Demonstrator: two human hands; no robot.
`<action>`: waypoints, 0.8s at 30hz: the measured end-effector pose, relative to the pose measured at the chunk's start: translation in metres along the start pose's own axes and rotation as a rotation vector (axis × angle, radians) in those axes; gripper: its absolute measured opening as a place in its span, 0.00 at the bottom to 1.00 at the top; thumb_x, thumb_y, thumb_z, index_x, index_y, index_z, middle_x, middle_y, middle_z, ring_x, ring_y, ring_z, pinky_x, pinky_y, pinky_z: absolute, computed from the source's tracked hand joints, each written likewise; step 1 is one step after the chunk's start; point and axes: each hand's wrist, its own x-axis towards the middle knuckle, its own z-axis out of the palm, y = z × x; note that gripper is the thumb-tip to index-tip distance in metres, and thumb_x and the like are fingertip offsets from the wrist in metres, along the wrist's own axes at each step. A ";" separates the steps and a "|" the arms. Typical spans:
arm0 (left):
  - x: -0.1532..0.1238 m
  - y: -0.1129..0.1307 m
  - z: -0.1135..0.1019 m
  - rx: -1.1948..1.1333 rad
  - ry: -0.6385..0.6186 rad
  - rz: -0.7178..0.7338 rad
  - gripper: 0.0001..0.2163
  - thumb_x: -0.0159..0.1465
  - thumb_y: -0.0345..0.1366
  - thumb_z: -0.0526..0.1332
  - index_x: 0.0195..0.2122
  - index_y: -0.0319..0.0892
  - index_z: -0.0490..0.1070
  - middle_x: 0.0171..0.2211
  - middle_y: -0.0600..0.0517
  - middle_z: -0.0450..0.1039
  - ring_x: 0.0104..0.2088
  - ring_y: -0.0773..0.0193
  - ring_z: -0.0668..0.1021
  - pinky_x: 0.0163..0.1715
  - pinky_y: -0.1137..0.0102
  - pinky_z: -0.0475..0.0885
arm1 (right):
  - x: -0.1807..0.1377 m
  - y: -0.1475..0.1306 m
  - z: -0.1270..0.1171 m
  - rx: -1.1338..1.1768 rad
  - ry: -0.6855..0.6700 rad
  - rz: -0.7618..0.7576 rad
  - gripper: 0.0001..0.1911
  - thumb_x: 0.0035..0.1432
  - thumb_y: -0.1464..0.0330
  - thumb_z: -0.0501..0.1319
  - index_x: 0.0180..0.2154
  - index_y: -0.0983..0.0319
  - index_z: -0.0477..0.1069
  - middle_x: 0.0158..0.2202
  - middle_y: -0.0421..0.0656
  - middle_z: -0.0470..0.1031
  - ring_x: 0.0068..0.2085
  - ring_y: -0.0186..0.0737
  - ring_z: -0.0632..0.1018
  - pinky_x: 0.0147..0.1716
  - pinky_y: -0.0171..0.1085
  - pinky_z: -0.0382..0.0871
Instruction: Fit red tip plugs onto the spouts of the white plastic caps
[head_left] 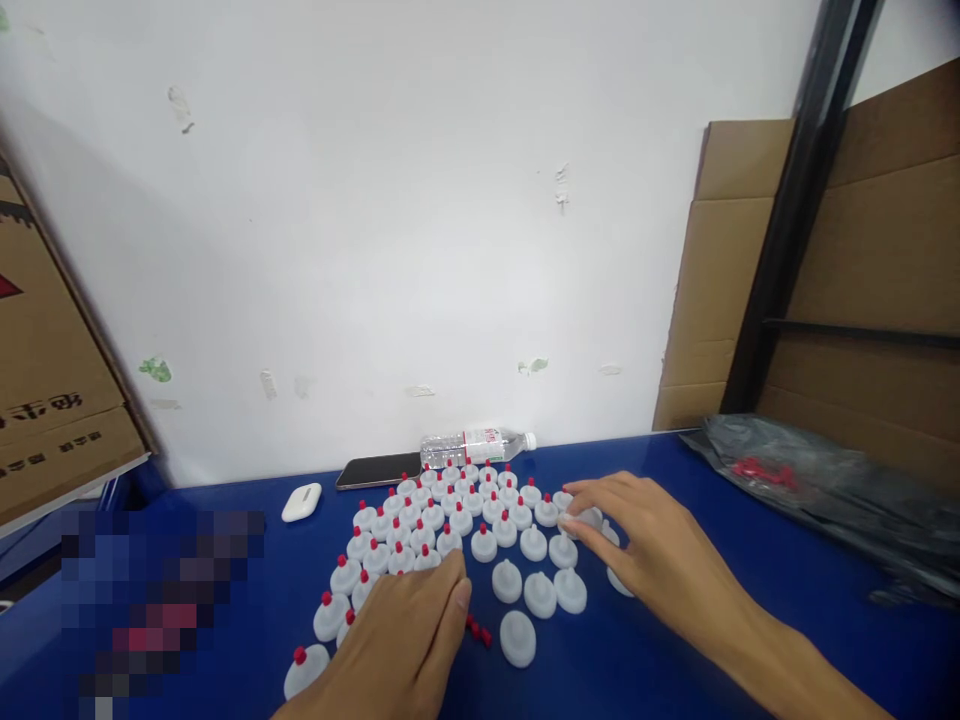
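Several white plastic caps (pixel 450 520) stand in rows on the blue table (pixel 675 660); most carry a small red tip, while a few near the front right (pixel 540 595) have none. My left hand (pixel 409 645) rests palm down at the front of the rows, fingers together, with loose red tips (pixel 478 630) just beside its fingertips. Reaching in from the right, my right hand (pixel 645 545) has its fingertips on a white cap (pixel 589 520) at the right edge of the group.
A clear water bottle (pixel 476 445) lies on its side by the white wall, beside a dark phone (pixel 377 470) and a white earbud case (pixel 301 501). A black plastic bag (pixel 825 480) lies at right before cardboard sheets (pixel 870 280). A cardboard box (pixel 52 380) stands at left.
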 end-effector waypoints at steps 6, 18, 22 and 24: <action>0.009 0.002 0.000 0.076 -0.184 -0.035 0.09 0.76 0.33 0.50 0.41 0.46 0.67 0.38 0.53 0.76 0.30 0.61 0.79 0.28 0.68 0.66 | -0.003 0.004 0.005 -0.071 -0.073 0.076 0.10 0.72 0.65 0.55 0.41 0.57 0.74 0.43 0.46 0.75 0.42 0.47 0.77 0.39 0.44 0.71; 0.007 -0.005 0.016 0.102 -0.342 0.042 0.05 0.69 0.30 0.64 0.42 0.48 0.73 0.46 0.54 0.74 0.35 0.60 0.80 0.29 0.68 0.64 | -0.005 0.001 0.008 -0.145 -0.247 0.146 0.10 0.68 0.69 0.56 0.35 0.57 0.76 0.34 0.42 0.76 0.33 0.45 0.76 0.37 0.44 0.63; 0.010 -0.003 0.013 0.144 -0.375 0.005 0.04 0.72 0.30 0.60 0.43 0.47 0.72 0.46 0.52 0.73 0.33 0.60 0.79 0.28 0.67 0.65 | -0.008 0.006 0.011 -0.129 -0.259 0.131 0.10 0.68 0.69 0.57 0.35 0.57 0.77 0.35 0.42 0.77 0.34 0.45 0.76 0.39 0.44 0.62; 0.012 -0.002 0.010 0.173 -0.397 -0.032 0.06 0.73 0.29 0.57 0.44 0.46 0.72 0.48 0.50 0.73 0.33 0.60 0.79 0.29 0.66 0.66 | -0.008 0.007 0.012 -0.125 -0.264 0.116 0.11 0.68 0.68 0.57 0.36 0.57 0.77 0.36 0.42 0.77 0.35 0.46 0.77 0.39 0.45 0.62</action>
